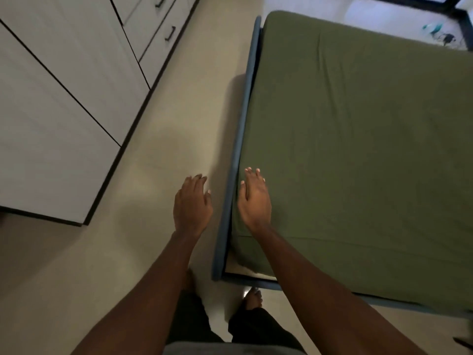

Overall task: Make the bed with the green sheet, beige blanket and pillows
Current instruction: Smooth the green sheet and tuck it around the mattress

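At the bed's corner, my right grip [254,198], fingers straight and empty, is over the near edge of the green sheet [358,149] covering the mattress, while my left grip [192,204], equally flat and empty, hangs above the floor [179,119] beside the blue bed frame [238,149].

The floor [158,155] is pale beige and smooth. A big white wardrobe [64,111] stands on the left, with thin dark lines between its doors. Behind it are white drawers [153,55] with black handles [170,33]. A blue bed frame [239,149] stands on the right. A dark window frame [419,2] shows at the top right, and the floor is brighter there.
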